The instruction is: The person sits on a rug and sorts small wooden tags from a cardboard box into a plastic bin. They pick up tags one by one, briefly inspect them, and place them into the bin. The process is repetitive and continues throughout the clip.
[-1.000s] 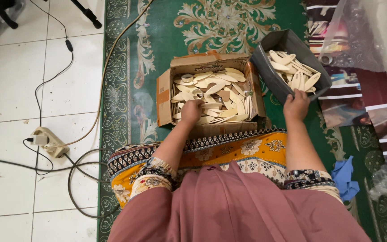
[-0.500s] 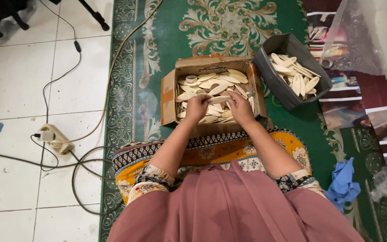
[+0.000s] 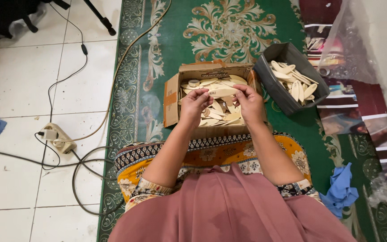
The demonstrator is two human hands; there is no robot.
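Pale wood piece: a flat, oval wooden blank (image 3: pixel 222 92), held above the cardboard box just above the centre of the frame.
Left hand: the left hand (image 3: pixel 194 105) has its fingers curled closed, thumb and fingertips pinching the left end of the blank.
Right hand: the right hand (image 3: pixel 250 102) is likewise curled, its fingertips pinching the right end of the same blank.
Long axis: the blank lies roughly level, its length running left to right across the frame, one tapered end towards each hand.
Cardboard box: an open brown cardboard box (image 3: pixel 171 99) directly under both hands, filled with a loose heap of similar oval pieces; its flap folds out to the left.
Grey bin: a dark grey plastic bin (image 3: pixel 272 85), tilted, just to the right of the box and touching its upper right corner; more oval pieces lie inside.
Floor covering: a green patterned carpet (image 3: pixel 166 40) carries box and bin; white tiles lie to the left.
Surroundings: a white power strip (image 3: pixel 59 138) with cables at centre left; a blue cloth (image 3: pixel 340 190) at lower right; a clear plastic bag (image 3: pixel 346 42) at upper right.
Obstruction: the hands cover part of the heap in the box.
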